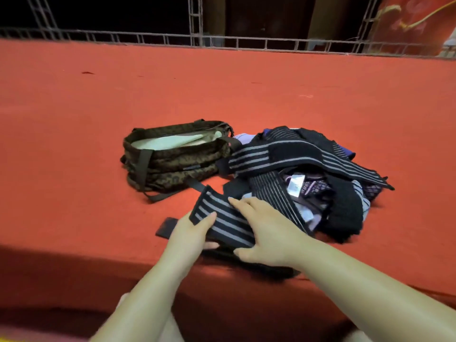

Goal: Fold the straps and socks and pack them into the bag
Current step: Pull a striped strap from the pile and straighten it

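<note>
One open bag [172, 159]; one heaped pile [318, 181]. Left hand [190, 233] pinches one striped strap [222, 223]. Right hand [266, 233] presses flat, fingers straight.

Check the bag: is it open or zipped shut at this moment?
Open. The bag sits with its top spread apart, pale lining showing between the rims. No strap or sock is visible inside.

Black strap [222, 225] with grey stripes, brown leopard-print bag [172, 159], red carpet [222, 82]

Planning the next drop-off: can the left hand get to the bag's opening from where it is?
Probably yes. The bag sits open-topped just beyond the left hand, bare red surface between; the hand grips the striped strap.
</note>
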